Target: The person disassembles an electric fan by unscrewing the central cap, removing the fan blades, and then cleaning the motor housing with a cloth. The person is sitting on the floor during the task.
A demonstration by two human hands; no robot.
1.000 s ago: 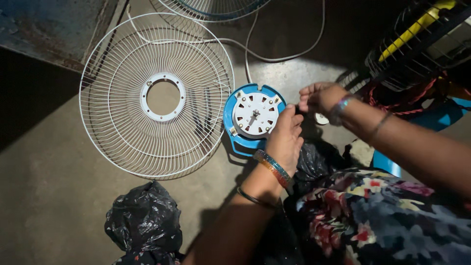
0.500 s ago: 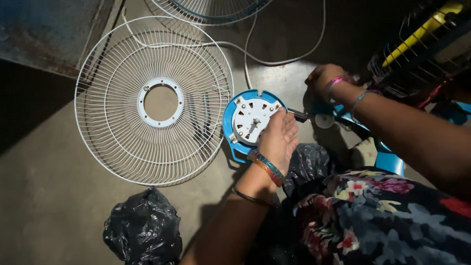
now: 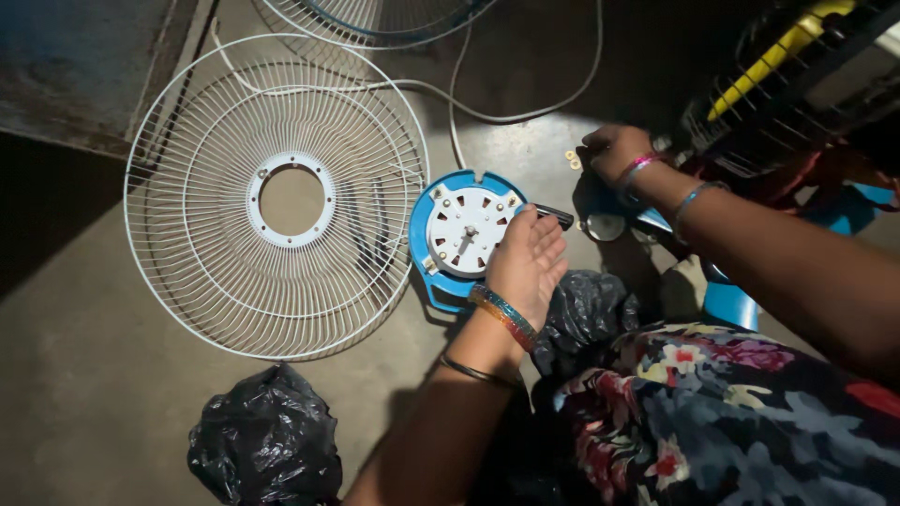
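A blue fan motor housing (image 3: pixel 466 232) with a white round face and a short shaft lies on the concrete floor. My left hand (image 3: pixel 527 262) rests on its right edge and grips a dark-handled tool (image 3: pixel 555 216) that sticks out past the fingers. My right hand (image 3: pixel 611 153) is farther right, fingers curled down over the floor beside small brass-coloured washers (image 3: pixel 572 159). Whether it holds one I cannot see. Both wrists wear bangles.
A white wire fan guard (image 3: pixel 277 197) lies left of the motor, a second guard (image 3: pixel 375 17) at the top edge. A white cable (image 3: pixel 459 103) loops between them. Black plastic bags (image 3: pixel 265 440) (image 3: pixel 586 307) lie near me. A dark crate with a yellow bar (image 3: pixel 783 66) stands at right.
My right hand has moved away from the motor, up and to the right toward the washers. My left hand has stayed on the motor's right edge with the tool.
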